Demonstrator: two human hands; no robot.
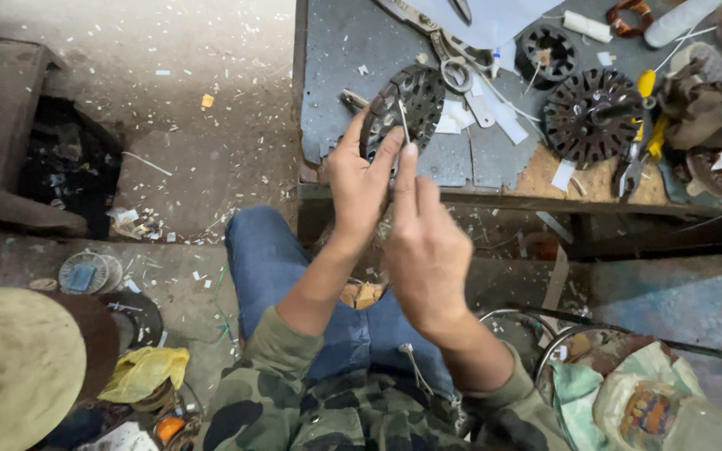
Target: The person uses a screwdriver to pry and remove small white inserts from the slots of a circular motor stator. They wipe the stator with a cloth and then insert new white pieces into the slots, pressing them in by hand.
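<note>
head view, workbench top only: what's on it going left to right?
Slotted stator core held in the left hand (core) → scissors → small dark slotted core → large dark slotted core → yellow-handled tool → heap of brown rags. The right hand sits just below the bench edge, fingertip at the held core.

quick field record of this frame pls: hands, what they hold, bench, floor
left hand: grips a round slotted stator core, tilted over the bench edge
right hand: fingertips pinch a thin pale strip at the core's slots
bench: two more slotted cores, scissors, white paper strips
floor: strewn with small white offcuts
lap: blue jeans, camouflage sleeves
</note>
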